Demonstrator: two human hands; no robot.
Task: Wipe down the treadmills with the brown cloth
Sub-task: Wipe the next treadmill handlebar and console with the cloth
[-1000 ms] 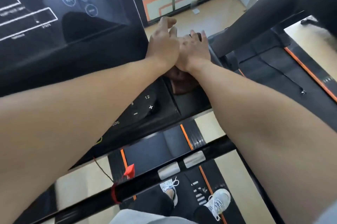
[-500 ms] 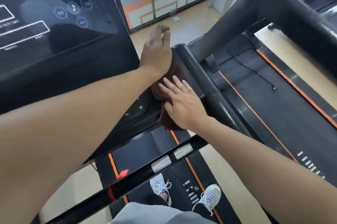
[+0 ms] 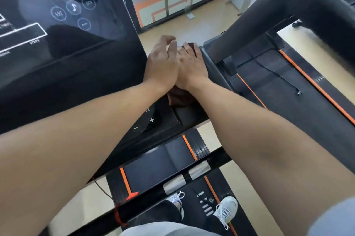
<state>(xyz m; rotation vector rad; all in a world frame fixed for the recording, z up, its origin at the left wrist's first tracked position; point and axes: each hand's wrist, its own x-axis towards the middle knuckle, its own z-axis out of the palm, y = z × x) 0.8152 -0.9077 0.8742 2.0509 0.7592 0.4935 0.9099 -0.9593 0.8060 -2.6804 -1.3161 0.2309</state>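
Head view: right hand (image 3: 192,66) is pressing flat, fingers straight, on the crumpled dark-brown cloth (image 3: 180,98), bunched beneath its palm on the black treadmill console (image 3: 188,114). Left hand (image 3: 162,64) is overlapping alongside, fingers loosely spread, gripping nothing.

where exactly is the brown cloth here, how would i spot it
Start at the big black touchscreen console at upper left and drop to its lower right corner, where the left hand and right hand lie side by side on the side ledge. The brown cloth is under them, showing mostly as a bunched edge below the wrists. It is the only soft, reddish-brown thing among glossy black plastic.
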